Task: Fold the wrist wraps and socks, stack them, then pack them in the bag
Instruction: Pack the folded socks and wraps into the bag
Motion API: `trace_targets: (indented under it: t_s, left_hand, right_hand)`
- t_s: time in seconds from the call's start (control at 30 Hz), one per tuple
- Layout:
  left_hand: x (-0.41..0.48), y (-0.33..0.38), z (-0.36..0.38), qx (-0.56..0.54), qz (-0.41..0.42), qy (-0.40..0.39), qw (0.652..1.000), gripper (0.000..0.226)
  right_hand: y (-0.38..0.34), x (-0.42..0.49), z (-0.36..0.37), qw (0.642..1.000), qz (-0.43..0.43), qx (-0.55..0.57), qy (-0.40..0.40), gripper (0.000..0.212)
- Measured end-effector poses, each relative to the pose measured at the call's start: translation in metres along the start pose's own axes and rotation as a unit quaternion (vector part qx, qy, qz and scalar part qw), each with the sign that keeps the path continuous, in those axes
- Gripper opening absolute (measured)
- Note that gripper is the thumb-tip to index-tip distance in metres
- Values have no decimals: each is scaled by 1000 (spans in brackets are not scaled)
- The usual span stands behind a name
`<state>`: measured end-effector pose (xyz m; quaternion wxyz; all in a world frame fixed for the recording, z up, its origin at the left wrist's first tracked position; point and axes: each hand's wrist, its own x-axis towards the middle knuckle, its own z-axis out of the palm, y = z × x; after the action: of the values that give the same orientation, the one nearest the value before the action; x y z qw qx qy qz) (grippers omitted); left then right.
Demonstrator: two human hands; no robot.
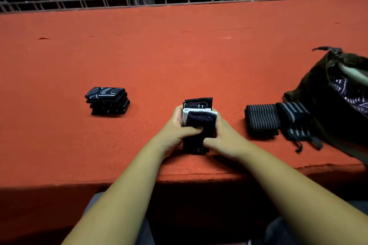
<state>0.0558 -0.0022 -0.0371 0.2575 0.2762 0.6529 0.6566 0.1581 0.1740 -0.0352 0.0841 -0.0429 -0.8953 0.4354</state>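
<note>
- The left hand [175, 131] and the right hand [225, 141] clamp a folded bundle [200, 121], fingers curled on its sides, thumbs on top.
- The bundle, dark with one white layer, rests on the red carpet [179, 55].
- A stack of patterned socks [107, 100] lies well apart on the left.
- A striped wrist wrap [260, 120] and a second wrap [294, 119] lie on the right, beside the open dark bag [314, 93].

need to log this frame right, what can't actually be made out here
Head view only:
1. The bag: cut off by the right frame edge, and its dark inside hides what is packed.
2. The folded bundle: its near end is covered by the left hand and right hand, so its piece count is unclear.
3. The patterned folded stack: dark layers merge, so the count cannot be told.
</note>
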Motion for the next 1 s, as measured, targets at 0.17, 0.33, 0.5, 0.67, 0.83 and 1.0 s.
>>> trace_targets:
  t_s: [0.17,0.33,0.5,0.67,0.83,1.0]
  left_hand:
    - [0,-7,0,30,-26,-1,999,87]
    - [-3,-2,-6,77,-31,-42,996,85]
    - [-15,11,-12,74,-19,-41,996,75]
    - [-27,44,5,17,46,-35,998,65]
    - [-12,85,42,-52,74,-52,995,56]
    - [15,116,102,-45,86,-94,991,52]
  right_hand:
    - [19,3,17,999,22,-34,2,93]
    - [14,-1,9,997,55,54,0,85]
    - [-6,-9,-4,982,58,173,44,70]
    - [-41,-17,-32,970,24,227,81,65]
    - [-67,-36,-88,963,-2,249,108,56]
    - [-59,-66,-157,964,10,217,151,49]
